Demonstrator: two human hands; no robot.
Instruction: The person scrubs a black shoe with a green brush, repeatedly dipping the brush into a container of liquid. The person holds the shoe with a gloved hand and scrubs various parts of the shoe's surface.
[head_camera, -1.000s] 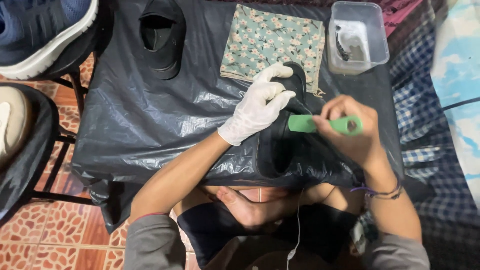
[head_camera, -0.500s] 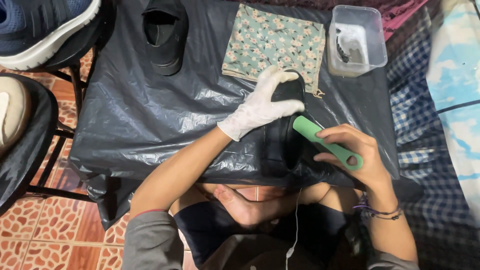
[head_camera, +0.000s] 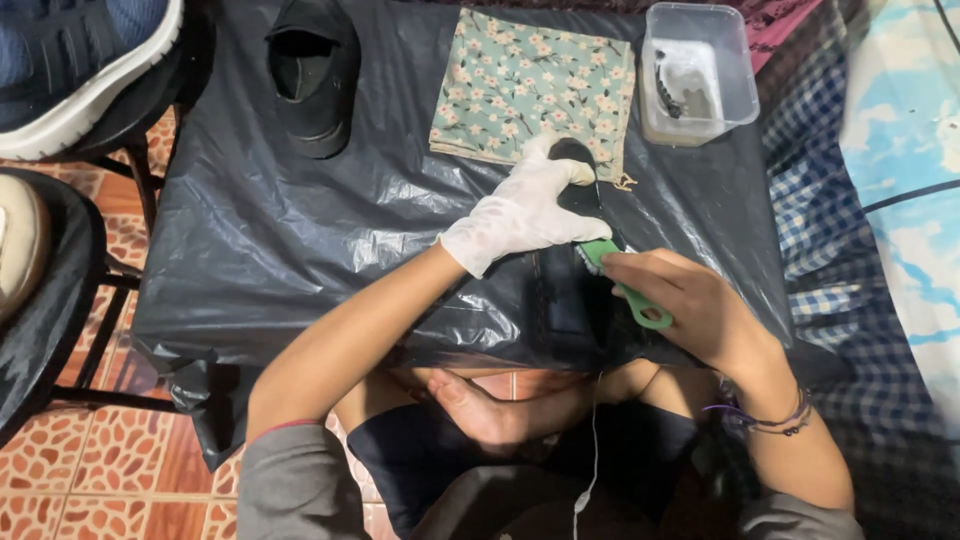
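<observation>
Left hand (head_camera: 525, 210), gloved: grip clasped over black shoe (head_camera: 575, 290) at surface's near edge. Right hand (head_camera: 690, 300): grip closed around green brush (head_camera: 625, 285), bristles touching shoe.

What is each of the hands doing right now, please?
Left hand: gloved, closed over the black shoe, holding it on the table.
Right hand: bare, closed around the green brush, bristles at the shoe.

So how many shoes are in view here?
4: black shoe under the gloved left hand; second black shoe top centre; blue sneaker top left; pale shoe left edge.
</observation>
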